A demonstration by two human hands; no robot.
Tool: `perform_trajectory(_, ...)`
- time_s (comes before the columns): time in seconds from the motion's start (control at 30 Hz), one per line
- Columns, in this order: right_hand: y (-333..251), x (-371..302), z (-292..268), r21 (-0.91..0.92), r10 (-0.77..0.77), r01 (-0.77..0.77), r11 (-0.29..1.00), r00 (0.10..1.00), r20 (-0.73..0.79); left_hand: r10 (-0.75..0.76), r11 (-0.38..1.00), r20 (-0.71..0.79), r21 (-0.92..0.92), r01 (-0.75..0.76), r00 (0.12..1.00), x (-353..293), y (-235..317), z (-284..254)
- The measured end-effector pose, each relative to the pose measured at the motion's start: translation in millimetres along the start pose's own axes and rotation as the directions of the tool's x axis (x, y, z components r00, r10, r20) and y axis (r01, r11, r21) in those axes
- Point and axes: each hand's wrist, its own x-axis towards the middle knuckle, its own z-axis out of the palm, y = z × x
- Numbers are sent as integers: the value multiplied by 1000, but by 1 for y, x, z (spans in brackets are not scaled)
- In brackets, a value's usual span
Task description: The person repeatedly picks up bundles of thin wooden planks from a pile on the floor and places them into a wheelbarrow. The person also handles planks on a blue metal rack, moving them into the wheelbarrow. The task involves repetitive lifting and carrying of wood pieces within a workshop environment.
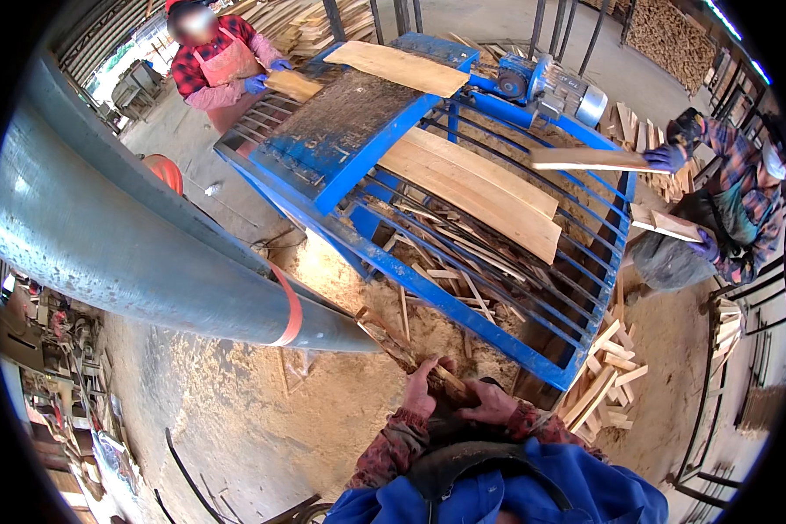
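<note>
A narrow, rough-edged strip of wood with dark bark (386, 342) slants across in front of my body, its far end near the tip of a grey metal duct. My left hand (420, 388) is closed around the strip partway along. Close beside it, my right hand (491, 403) is closed on the strip's near end, which the fingers partly hide. Just beyond my hands runs the blue frame (463, 316) of a slatted machine table.
Boards (476, 192) lie on the table's bars, behind them a motor (568, 94). One co-worker (214, 61) holds a board at far left; another (716, 192) holds two boards at right. The large duct (148, 236) stands left. Wood offcuts (607, 380) are piled right; sawdust covers the floor.
</note>
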Motion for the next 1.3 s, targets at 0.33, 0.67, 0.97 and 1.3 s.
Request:
perform_trajectory(0.33, -31, 10, 25, 14, 21, -20, 1000, 997, -79, -44, 995, 87, 97, 35, 995, 9, 29, -32)
perform_trajectory(0.67, -37, 27, 46, -137, 8, -30, 990, 987, -160, 61, 974, 74, 213, -76, 995, 8, 56, -45)
perform_trajectory(0.97, -61, 28, 54, -149, 114, -152, 977, 965, -238, 0, 975, 27, 222, -6, 1000, -4, 71, -40)
perform_trajectory(1.3, -51, 43, 22, -77, 41, -70, 995, 946, -323, 38, 990, 126, 132, -54, 991, 18, 75, -15)
